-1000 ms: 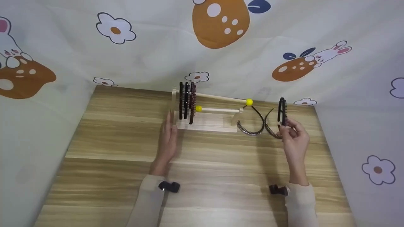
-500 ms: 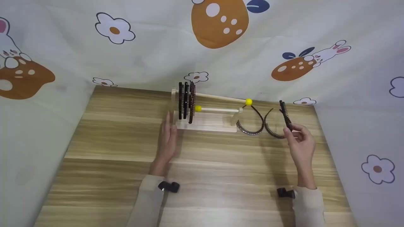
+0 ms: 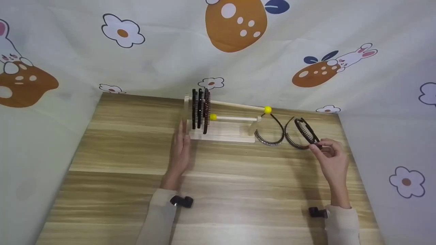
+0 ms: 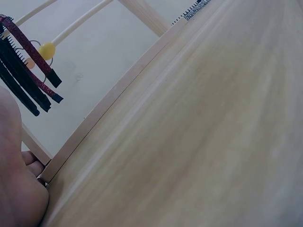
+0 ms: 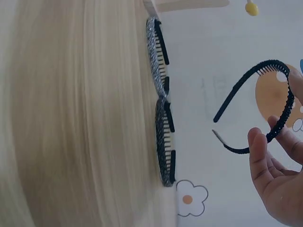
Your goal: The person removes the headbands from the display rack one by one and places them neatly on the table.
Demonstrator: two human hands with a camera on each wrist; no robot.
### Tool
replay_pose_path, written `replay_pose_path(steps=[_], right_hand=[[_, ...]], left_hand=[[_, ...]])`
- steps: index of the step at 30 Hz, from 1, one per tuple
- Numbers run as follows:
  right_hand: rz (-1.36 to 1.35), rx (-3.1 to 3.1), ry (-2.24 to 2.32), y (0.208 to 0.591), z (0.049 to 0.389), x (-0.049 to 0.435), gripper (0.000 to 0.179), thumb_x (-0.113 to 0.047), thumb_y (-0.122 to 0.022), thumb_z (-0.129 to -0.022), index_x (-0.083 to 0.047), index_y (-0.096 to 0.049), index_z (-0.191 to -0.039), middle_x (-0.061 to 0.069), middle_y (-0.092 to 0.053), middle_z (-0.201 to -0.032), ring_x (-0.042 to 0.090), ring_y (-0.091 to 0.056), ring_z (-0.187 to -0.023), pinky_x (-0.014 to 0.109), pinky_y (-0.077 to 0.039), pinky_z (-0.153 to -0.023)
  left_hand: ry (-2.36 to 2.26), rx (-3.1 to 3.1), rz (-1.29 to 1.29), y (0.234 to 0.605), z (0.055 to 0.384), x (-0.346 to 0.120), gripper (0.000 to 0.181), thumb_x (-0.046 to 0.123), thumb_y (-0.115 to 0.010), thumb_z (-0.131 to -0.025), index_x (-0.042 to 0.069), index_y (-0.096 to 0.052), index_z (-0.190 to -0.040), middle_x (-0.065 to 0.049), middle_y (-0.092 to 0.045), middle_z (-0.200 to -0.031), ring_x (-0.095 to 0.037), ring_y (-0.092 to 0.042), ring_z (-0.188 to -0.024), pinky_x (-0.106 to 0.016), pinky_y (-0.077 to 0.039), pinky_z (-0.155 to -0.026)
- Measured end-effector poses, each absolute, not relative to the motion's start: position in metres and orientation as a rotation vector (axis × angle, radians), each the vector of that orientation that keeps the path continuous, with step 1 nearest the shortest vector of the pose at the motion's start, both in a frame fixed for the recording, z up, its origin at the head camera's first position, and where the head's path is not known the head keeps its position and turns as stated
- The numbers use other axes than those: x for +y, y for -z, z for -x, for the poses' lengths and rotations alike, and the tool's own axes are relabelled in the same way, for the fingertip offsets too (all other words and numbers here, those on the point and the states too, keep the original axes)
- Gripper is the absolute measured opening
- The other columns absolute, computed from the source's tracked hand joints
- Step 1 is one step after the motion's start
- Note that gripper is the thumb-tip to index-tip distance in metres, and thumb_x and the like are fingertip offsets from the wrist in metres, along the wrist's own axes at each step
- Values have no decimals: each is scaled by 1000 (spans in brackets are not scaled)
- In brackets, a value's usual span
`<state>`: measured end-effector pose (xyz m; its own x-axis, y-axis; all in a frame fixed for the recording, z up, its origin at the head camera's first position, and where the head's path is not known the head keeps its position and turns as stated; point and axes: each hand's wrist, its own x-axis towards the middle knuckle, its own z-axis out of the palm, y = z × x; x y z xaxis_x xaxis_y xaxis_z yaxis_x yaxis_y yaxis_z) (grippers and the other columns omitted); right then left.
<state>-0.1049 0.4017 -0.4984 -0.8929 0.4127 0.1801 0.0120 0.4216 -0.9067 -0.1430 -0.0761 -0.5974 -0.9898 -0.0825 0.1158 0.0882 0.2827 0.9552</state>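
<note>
My right hand [image 3: 332, 158] pinches a black toothed headband [image 5: 235, 91] between thumb and fingers, its loop raised and tilted over the table in the head view. My left hand [image 3: 180, 153] rests with straight fingers against the left end of a pale wooden rack [image 3: 224, 137]. Three dark headbands hang side by side at the rack's left end, among them a dark red one [image 3: 206, 114]. Right of the rack base stand a glittery headband [image 3: 269, 142] and another dark toothed headband [image 3: 295, 145], side by side and partly behind the held one in the head view.
Yellow balls cap the rack's upper rod [image 3: 268, 110] and its lower rod [image 3: 213, 117]. A wood-grain table [image 3: 231, 190] carries everything. Behind and at both sides hangs a pale printed cloth [image 3: 163, 61], close to the rack's back.
My right hand has moved right and toward me, turning the held headband from edge-on to a tilted loop. The left hand and the rack have stayed put.
</note>
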Motion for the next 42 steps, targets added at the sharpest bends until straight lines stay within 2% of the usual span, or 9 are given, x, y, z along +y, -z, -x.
replay_pose_path(steps=[6, 11, 15, 22, 31, 33, 36, 41, 42], right_hand=[[331, -2408, -1397, 497, 100, 415, 35, -1, -94, -89, 13, -73, -113, 16, -63, -148, 2, -67, -86, 8, -56, -78], [348, -2512, -1301, 500, 98, 428, 41, -8, -99, -85, 9, -74, -114, 22, -54, -164, -1, -66, -79, 8, -54, -74], [367, -2582, -1231, 505, 96, 439, 42, -13, -100, -85, 5, -76, -115, 22, -57, -162, -4, -65, -76, 8, -52, -69], [309, -2612, -1192, 515, 95, 460, 42, -5, -99, -84, 8, -74, -114, 23, -54, -165, -6, -65, -75, 7, -52, -70], [131, -2714, -1031, 521, 93, 482, 34, -2, -96, -86, 2, -74, -112, 26, -50, -168, 1, -59, -62, 8, -47, -64], [109, -2722, -1005, 522, 94, 486, 33, -1, -96, -86, 1, -73, -110, 27, -49, -168, 0, -58, -64, 8, -46, -64], [90, -2719, -1002, 523, 97, 493, 32, 0, -95, -87, 2, -71, -108, 30, -46, -168, -1, -59, -76, 7, -45, -67], [49, -2714, -1028, 527, 102, 505, 28, 2, -90, -90, 4, -67, -107, 31, -39, -172, -9, -58, -97, 4, -47, -70], [42, -2716, -1028, 528, 102, 507, 28, 2, -90, -91, 4, -67, -107, 30, -37, -174, -8, -59, -98, 4, -48, -70]], left_hand=[[1797, -2379, 23, 597, 144, -77, 78, 63, -24, -118, 17, -14, -180, -21, -14, -184, -51, -19, -166, -85, -15, -125], [1796, -2378, 26, 597, 143, -76, 78, 63, -25, -118, 17, -14, -180, -22, -15, -184, -51, -19, -166, -83, -15, -127], [1790, -2373, 37, 597, 143, -76, 80, 65, -25, -117, 17, -14, -180, -21, -15, -184, -50, -18, -167, -82, -14, -128], [1797, -2361, 44, 598, 143, -76, 79, 63, -25, -118, 15, -15, -179, -20, -16, -184, -49, -19, -167, -83, -15, -127], [1793, -2371, 36, 598, 144, -76, 72, 57, -26, -120, 19, -15, -180, -18, -15, -185, -49, -19, -167, -84, -14, -126], [1795, -2362, 43, 599, 145, -76, 71, 54, -27, -120, 18, -15, -180, -18, -16, -185, -48, -19, -167, -84, -15, -127], [1792, -2357, 55, 599, 144, -76, 71, 54, -26, -120, 16, -16, -179, -18, -16, -185, -48, -20, -167, -83, -15, -127], [1793, -2368, 41, 598, 143, -76, 81, 67, -23, -116, 16, -15, -180, -18, -15, -185, -49, -17, -167, -84, -12, -127], [1797, -2372, 33, 597, 143, -76, 84, 70, -22, -115, 16, -15, -180, -18, -14, -185, -50, -16, -167, -85, -11, -126]])
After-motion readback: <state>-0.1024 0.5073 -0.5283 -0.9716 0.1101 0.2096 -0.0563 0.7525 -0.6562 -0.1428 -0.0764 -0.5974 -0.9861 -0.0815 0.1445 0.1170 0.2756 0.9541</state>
